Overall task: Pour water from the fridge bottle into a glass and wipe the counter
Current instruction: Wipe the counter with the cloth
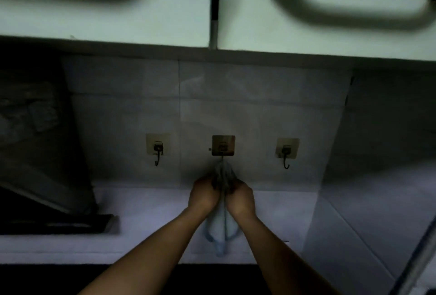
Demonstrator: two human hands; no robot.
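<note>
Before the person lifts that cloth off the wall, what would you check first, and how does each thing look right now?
1. Pale blue cloth hangs from the middle square metal wall hook: ok.
2. Left hand grips the cloth: ok.
3. Right hand grips the cloth: ok.
4. Cloth loop is free of the hook: not ok, it still hangs there.
5. Light counter below needs wiping: cannot tell, too dim.
6. Glass and bottle are safely aside: cannot tell, neither is in view.
</note>
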